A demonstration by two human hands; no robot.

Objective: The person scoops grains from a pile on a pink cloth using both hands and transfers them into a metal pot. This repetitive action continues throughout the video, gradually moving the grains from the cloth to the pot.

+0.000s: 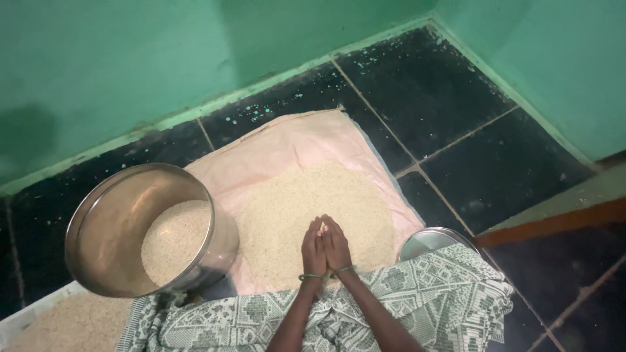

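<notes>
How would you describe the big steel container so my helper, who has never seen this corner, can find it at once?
Start at the pink cloth spread on the dark tiled floor below the green wall. The steel container stands at the cloth's left edge, left of the loose grain heap and the two pressed-together hands. It is the tall round shiny drum, open-topped and partly filled with grain, unlike the flat steel lid on the right.

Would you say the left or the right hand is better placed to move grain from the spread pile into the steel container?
Left, probably. Both hands are pressed together on the grain pile, but the left hand lies on the side of the steel container; the right hand would have to cross over.
</notes>
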